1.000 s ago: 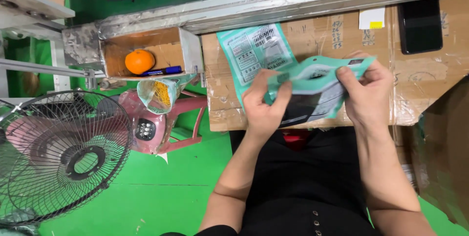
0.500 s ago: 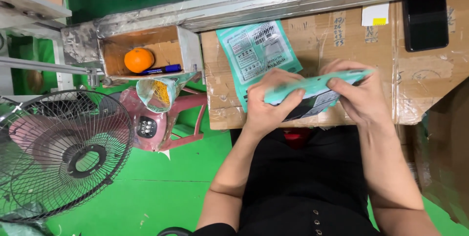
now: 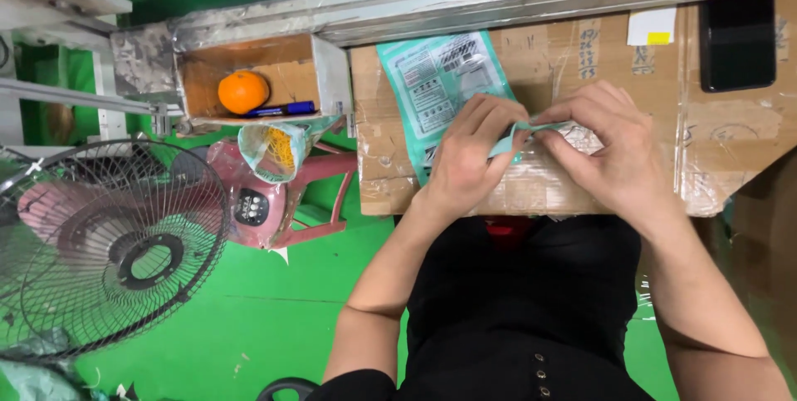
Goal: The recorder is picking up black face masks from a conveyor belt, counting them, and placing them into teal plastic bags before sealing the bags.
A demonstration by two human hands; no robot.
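Teal pouch (image 3: 544,129) is pinched at its edge between both my hands, mostly hidden beneath them. Cardboard-covered table (image 3: 730,144) lies under my hands. Wire fan (image 3: 100,247) stands well off to my left. A second teal pouch (image 3: 440,85), printed, lies flat just beyond my left hand (image 3: 469,160). My right hand (image 3: 610,152) is closed on the held pouch. An orange (image 3: 242,91) sits in an open box far left.

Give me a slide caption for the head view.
Both hands fold a teal pouch over a cardboard table.
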